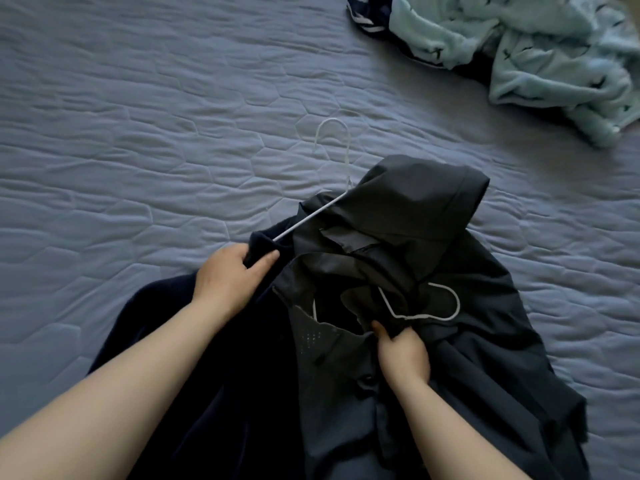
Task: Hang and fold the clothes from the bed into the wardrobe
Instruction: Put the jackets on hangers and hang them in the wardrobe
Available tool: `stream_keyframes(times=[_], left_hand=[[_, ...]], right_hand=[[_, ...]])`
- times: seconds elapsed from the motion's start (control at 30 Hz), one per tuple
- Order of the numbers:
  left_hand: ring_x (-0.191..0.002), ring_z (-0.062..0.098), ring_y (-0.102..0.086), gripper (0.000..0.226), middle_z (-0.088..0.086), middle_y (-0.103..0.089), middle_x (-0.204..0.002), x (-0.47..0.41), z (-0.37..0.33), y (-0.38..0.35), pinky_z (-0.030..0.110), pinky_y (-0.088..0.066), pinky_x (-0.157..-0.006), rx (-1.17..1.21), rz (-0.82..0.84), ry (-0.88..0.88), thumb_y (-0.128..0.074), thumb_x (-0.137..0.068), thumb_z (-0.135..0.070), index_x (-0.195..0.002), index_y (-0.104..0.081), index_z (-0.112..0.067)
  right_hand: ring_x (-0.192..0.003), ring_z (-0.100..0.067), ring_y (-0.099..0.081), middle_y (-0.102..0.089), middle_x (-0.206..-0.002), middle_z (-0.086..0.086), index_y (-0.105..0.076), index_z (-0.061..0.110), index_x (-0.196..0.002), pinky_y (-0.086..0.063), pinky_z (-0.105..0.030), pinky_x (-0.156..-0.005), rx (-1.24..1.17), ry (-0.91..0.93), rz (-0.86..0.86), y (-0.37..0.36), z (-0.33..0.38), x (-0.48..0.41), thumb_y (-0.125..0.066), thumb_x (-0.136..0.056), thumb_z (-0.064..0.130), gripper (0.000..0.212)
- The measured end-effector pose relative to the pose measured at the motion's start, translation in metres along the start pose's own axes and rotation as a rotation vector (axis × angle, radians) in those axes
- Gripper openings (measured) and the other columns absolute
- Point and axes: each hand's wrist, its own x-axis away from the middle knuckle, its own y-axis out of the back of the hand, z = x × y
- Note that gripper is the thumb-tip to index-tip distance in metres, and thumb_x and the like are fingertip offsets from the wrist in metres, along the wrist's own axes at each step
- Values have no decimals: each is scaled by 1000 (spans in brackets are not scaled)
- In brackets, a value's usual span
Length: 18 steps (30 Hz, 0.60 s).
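Quilted blue-grey bed (138, 133) carries everything. Nearest, the right hand (401, 355) pinches a fold of the dark hooded jacket (415, 209). A loop of white wire (422, 317) shows just beyond its fingers; whether that is a second hanger I cannot tell. Further out, the left hand (232, 275) is curled round the shoulder of a navy garment (207, 375), where an arm of the white hanger (304, 220) goes under the cloth. That arm runs diagonally away rightward, its hook lying on the bed beyond the hood. Well apart, far right, lies a mint fleece heap (540, 57).
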Motion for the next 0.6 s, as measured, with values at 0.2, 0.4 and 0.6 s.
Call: stream_keyframes(times=[0.2,0.4,0.6], left_hand=[[-108,33,-59,38,10,-66,-115,22,-43,31,36,-43,-81,-148,177,-172,-46,-93,-48,-123,-49,-25],[-107,35,-56,20,16,-61,-113,32,-108,54,39,-44,-85,-145,243,-174,-55,-91,-25,-106,-56,-12],[-113,34,-54,25,16,-60,-122,44,-179,65,37,-42,-87,-128,259,-58,-49,-96,-32,-109,-56,-13]], right_hand=[[-103,-39,-62,-69,-104,-21,-66,1,-102,-45,-38,-77,-240,10,-93,45,-8,46,-63,-88,46,47],[-95,-32,-64,-70,-88,-6,-66,16,-89,-41,-32,-72,-341,157,-146,134,-5,85,-67,-87,36,20],[-90,-29,-64,-70,-84,-2,-68,20,-89,-40,-33,-70,-348,229,-188,219,-11,101,-65,-88,37,17]])
